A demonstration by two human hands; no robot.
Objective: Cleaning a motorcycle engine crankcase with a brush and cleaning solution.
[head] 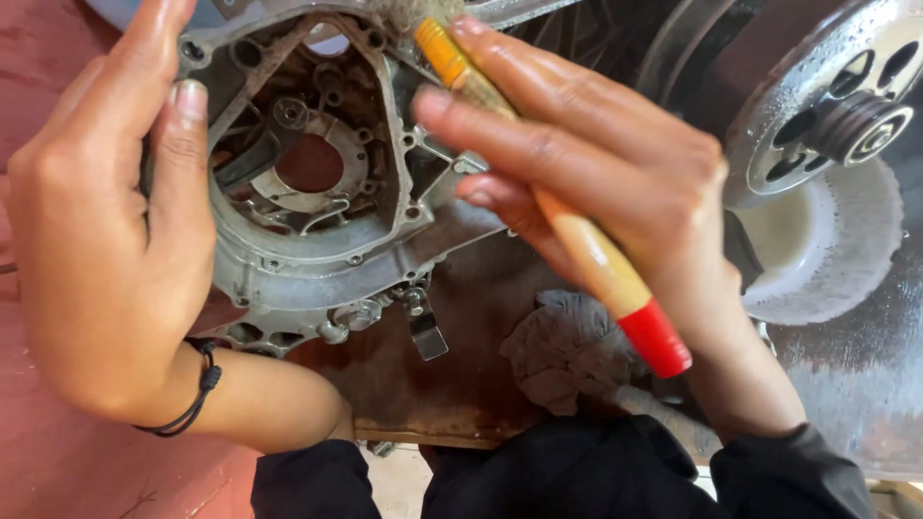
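Note:
A dirty grey metal engine casing (317, 240) with a round hole in its middle lies tilted over a rusty brown surface. My left hand (106, 240) grips its left rim, thumb resting on the inner edge. In my right hand (596, 173) is a brush (577, 240) with a yellow-orange wooden handle and a red end. The handle runs diagonally across my palm. Its bristle end meets the casing's top edge, partly hidden by my fingers.
A grey rag (567, 346) lies on the rusty plate (423, 384) below the casing. At the right stand a perforated metal wheel (827, 106) and a white fluffy buffing wheel (836, 250). A red-brown floor (58, 461) shows at the left. Dark sleeves cover my lower arms.

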